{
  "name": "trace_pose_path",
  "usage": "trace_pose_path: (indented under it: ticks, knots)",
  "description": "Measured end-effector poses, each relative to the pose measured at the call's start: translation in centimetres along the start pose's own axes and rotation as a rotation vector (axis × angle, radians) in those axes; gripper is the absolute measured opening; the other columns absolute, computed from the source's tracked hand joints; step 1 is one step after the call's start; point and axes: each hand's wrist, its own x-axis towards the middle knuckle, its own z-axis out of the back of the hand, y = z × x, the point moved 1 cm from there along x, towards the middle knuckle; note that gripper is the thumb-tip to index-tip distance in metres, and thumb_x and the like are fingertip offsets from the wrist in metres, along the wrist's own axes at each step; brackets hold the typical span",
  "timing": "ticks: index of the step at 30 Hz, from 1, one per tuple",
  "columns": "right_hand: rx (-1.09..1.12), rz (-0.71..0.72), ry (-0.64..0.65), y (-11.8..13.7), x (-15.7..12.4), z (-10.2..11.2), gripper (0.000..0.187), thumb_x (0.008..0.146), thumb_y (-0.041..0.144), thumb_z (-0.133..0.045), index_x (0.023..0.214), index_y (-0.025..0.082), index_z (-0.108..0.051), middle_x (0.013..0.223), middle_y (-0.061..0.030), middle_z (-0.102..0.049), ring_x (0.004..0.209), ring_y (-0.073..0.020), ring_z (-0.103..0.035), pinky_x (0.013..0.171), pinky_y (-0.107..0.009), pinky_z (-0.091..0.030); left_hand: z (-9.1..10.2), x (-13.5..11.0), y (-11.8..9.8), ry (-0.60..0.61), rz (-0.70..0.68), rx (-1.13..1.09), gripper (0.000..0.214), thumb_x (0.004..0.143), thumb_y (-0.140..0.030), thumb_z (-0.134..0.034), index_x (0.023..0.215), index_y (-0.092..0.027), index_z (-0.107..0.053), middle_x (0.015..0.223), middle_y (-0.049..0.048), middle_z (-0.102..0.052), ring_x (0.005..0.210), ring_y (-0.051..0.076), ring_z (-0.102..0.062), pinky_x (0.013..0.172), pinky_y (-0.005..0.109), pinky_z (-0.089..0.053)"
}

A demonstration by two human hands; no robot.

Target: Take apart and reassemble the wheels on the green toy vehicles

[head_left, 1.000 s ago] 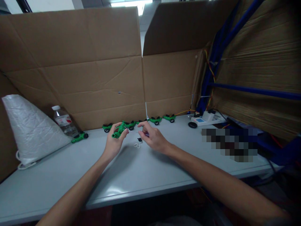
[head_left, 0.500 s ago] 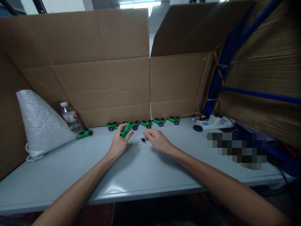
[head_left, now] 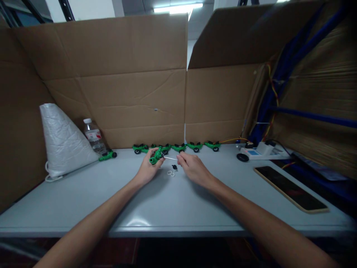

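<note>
My left hand (head_left: 146, 169) is closed around a green toy vehicle body (head_left: 156, 156), holding it raised off the table with a round end facing me. From its right side a thin metal rod (head_left: 170, 159) runs across to my right hand (head_left: 193, 166), whose fingers pinch the rod's other end. Whether the rod's tip is inside the toy or only touching it, I cannot tell. Just below the rod, a small black part (head_left: 174, 167) lies on the table. Beside it are white rings (head_left: 171, 173).
Several green toy vehicles (head_left: 194, 146) with black wheels line the table's back, before a cardboard wall (head_left: 134, 93). At left stand a white bag (head_left: 64, 145), a water bottle (head_left: 94, 137) and another green toy (head_left: 108, 155). A phone (head_left: 290, 188) and power strip (head_left: 264, 152) lie right.
The whole view has shifted, so things appear farther right. More of the metal rod shows between my hands. Both hands keep their grip.
</note>
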Motion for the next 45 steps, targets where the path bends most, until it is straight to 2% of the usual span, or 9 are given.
trace_pose_path:
  ticks: [8,12,15,18,24,26,33,40,45]
  knots:
    - [-0.091,0.167,-0.010,0.2,-0.4,0.2,0.010,0.105,0.023,-0.048,0.095,0.023,-0.050,0.092,-0.0053,-0.063,0.085,-0.0224,-0.057,0.074,-0.031,-0.038,0.1,-0.1,0.1,0.082,0.035,-0.128,0.057,0.086,-0.041,-0.076,0.131,-0.018,-0.049,0.099,0.0051,-0.070,0.080,0.016,-0.065,0.076,0.032,-0.055]
    - [-0.080,0.050,0.018,0.1,-0.1,0.3,0.013,0.105,0.032,-0.052,0.096,0.023,-0.052,0.084,-0.0024,-0.064,0.073,-0.0202,-0.058,0.066,-0.029,-0.034,0.1,-0.1,-0.1,0.093,0.045,-0.142,0.059,0.084,-0.043,-0.078,0.130,-0.019,-0.050,0.098,0.0048,-0.071,0.080,0.016,-0.066,0.076,0.033,-0.055]
    - [-0.104,-0.008,0.040,-0.4,0.0,-0.1,0.024,0.110,0.031,-0.040,0.092,0.022,-0.054,0.080,-0.0043,-0.064,0.074,-0.0217,-0.059,0.067,-0.030,-0.034,0.0,-0.1,-0.1,0.077,0.052,-0.143,0.056,0.083,-0.043,-0.079,0.127,-0.020,-0.052,0.098,0.0045,-0.069,0.083,0.017,-0.066,0.075,0.031,-0.054]
    - [-0.110,0.071,0.045,-0.7,0.0,-0.5,0.023,0.110,0.024,-0.036,0.098,0.022,-0.055,0.087,-0.0066,-0.066,0.085,-0.0240,-0.059,0.075,-0.032,-0.038,0.1,-0.1,0.0,0.067,0.066,-0.135,0.055,0.083,-0.043,-0.078,0.126,-0.019,-0.053,0.095,0.0037,-0.069,0.080,0.016,-0.065,0.074,0.031,-0.052]
    - [-0.052,0.200,-0.035,-0.2,0.1,0.2,0.006,0.103,0.022,-0.055,0.097,0.023,-0.055,0.097,-0.0060,-0.065,0.093,-0.0243,-0.057,0.083,-0.034,-0.041,0.3,0.2,0.4,0.034,0.115,-0.157,0.061,0.081,-0.042,-0.078,0.131,-0.020,-0.051,0.092,0.0032,-0.071,0.079,0.017,-0.065,0.072,0.031,-0.052]
    - [-0.013,0.185,-0.041,-0.2,0.1,0.3,0.001,0.102,0.023,-0.055,0.102,0.023,-0.055,0.101,-0.0062,-0.064,0.092,-0.0228,-0.059,0.081,-0.033,-0.042,0.3,0.2,0.4,0.039,0.125,-0.170,0.063,0.081,-0.040,-0.078,0.133,-0.019,-0.050,0.094,0.0035,-0.072,0.079,0.016,-0.065,0.072,0.030,-0.052]
    - [0.058,0.040,0.010,-0.9,0.2,-0.6,0.024,0.110,0.031,-0.035,0.109,0.022,-0.057,0.082,-0.0012,-0.062,0.075,-0.0202,-0.061,0.070,-0.030,-0.039,0.2,0.2,0.4,0.064,0.139,-0.166,0.060,0.082,-0.037,-0.078,0.133,-0.019,-0.051,0.092,0.0027,-0.071,0.077,0.015,-0.064,0.073,0.031,-0.053]
    - [0.130,0.138,-0.059,-0.8,0.1,-0.6,0.018,0.094,0.021,-0.059,0.111,0.022,-0.053,0.104,-0.0062,-0.062,0.092,-0.0215,-0.061,0.082,-0.032,-0.046,0.5,0.4,0.5,0.035,0.140,-0.167,0.061,0.080,-0.039,-0.079,0.132,-0.020,-0.052,0.087,0.0003,-0.070,0.071,0.015,-0.064,0.070,0.030,-0.053]
    - [0.121,-0.019,0.028,-0.7,0.2,-0.8,0.014,0.107,0.030,-0.043,0.103,0.022,-0.054,0.078,-0.0003,-0.061,0.072,-0.0196,-0.060,0.070,-0.030,-0.041,0.4,0.2,0.7,0.052,0.152,-0.164,0.062,0.080,-0.041,-0.081,0.130,-0.018,-0.053,0.092,0.0030,-0.073,0.072,0.015,-0.065,0.071,0.030,-0.052]
